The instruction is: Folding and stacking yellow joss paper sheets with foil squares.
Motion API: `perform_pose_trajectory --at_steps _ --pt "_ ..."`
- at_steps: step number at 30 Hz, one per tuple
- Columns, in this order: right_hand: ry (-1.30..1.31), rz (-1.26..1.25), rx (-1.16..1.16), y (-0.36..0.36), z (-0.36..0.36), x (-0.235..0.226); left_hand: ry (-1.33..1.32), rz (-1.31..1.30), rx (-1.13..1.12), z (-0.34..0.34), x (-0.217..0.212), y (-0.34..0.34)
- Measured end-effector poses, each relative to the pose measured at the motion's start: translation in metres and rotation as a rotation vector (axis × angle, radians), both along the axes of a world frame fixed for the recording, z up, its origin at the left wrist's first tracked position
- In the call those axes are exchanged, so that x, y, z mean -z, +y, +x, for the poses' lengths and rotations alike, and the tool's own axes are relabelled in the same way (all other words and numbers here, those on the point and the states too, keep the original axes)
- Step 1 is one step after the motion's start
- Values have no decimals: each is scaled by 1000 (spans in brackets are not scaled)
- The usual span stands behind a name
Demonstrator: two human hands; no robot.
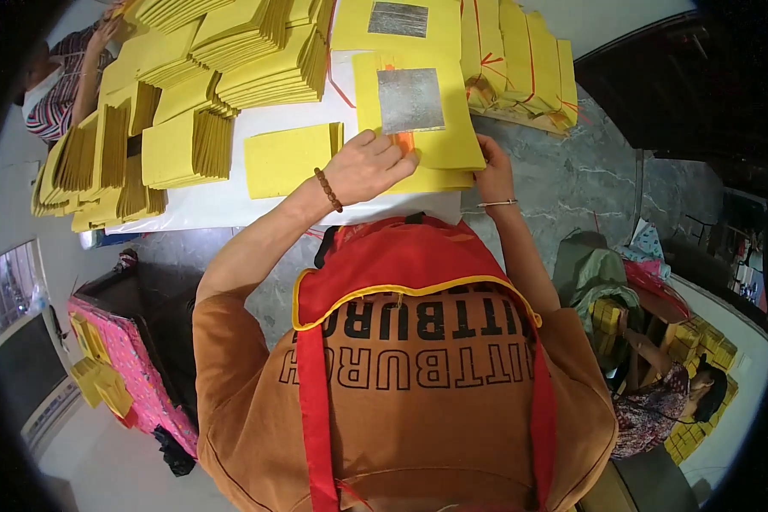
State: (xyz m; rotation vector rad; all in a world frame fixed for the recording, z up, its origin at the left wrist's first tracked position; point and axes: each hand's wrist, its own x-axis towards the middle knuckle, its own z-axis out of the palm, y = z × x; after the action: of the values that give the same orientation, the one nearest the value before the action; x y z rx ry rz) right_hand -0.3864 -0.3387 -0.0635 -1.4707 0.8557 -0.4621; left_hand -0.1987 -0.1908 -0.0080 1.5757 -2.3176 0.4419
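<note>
In front of me lies a stack of yellow paper sheets [452, 102], its top sheet bearing a silver square [411, 100] with orange patches above and below it. My left hand [369, 166], with a beaded bracelet at the wrist, rests on the lower left of this stack beside the lower orange patch. Its fingers are curled closed; what they hold, if anything, is hidden. At the stack's lower right corner, my right hand [493, 173] grips the paper's edge, with some fingers out of sight. Just left of my left hand is a flat folded yellow paper bundle [288, 160].
Fanned yellow bundles [260, 64] crowd the white table [341, 85] at left. Red-tied yellow bundles [520, 64] stand at far right. A person [68, 81] is at far left; another person [657, 401] works among yellow bundles at lower right. A pink-covered table [136, 367] stands at left.
</note>
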Motion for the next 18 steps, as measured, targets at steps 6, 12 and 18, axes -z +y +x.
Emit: perform_pose_trajectory --at_steps 6,12,18 --pt "-64 65 -13 -1 0 1 2 41 8 -4 12 11" --pt "-157 330 144 1 1 -8 10 60 -21 -11 16 16" --pt "-68 139 -71 12 3 -19 95 140 -55 -15 20 21"
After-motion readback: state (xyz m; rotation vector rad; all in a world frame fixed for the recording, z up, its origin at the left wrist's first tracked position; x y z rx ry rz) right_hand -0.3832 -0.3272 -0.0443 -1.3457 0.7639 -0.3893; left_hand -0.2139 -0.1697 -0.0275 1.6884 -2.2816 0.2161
